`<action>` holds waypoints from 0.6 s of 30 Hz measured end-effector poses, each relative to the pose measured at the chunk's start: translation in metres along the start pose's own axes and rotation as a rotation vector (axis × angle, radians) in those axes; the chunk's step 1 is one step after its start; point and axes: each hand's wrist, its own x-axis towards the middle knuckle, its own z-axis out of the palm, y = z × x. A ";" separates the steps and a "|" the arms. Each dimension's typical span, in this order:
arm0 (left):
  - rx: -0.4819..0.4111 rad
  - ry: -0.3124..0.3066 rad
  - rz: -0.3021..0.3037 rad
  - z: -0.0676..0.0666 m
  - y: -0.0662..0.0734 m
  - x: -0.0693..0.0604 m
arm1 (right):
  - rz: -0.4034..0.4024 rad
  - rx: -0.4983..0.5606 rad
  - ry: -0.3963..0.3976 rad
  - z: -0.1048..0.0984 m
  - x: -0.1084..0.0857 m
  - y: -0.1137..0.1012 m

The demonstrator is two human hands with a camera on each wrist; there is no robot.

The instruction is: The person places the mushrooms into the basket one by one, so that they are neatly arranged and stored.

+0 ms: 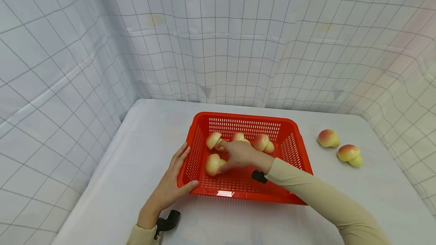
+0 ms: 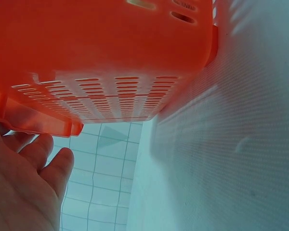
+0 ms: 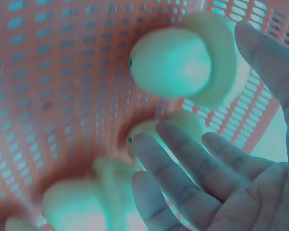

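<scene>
Inside a red perforated basket lie several red-and-yellow fruit-like pieces, including one at the front left, one behind it and one at the right. My right hand reaches over the two left ones, thumb beside the front piece. In the right wrist view the fingers of that hand are spread and lightly bent around a pale piece; contact is unclear. My left hand rests at the basket's near left corner, thumb on the front rim, fairly straight fingers along the left side; the left wrist view shows them below the rim.
Two more red-and-yellow pieces lie on the white table to the right of the basket. White curtains with a grid pattern stand behind the table and at both sides.
</scene>
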 end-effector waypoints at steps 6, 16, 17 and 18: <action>-0.010 0.001 0.006 0.001 0.000 0.001 | 0.038 -0.030 0.006 -0.018 -0.011 0.012; -0.002 -0.002 0.011 0.001 0.000 0.000 | 0.123 0.073 0.124 -0.056 -0.059 0.051; 0.000 0.000 0.014 0.001 0.000 0.000 | 0.125 0.080 0.156 -0.061 -0.065 0.056; 0.002 0.002 0.016 0.001 0.001 0.000 | 0.132 0.088 0.186 -0.066 -0.071 0.059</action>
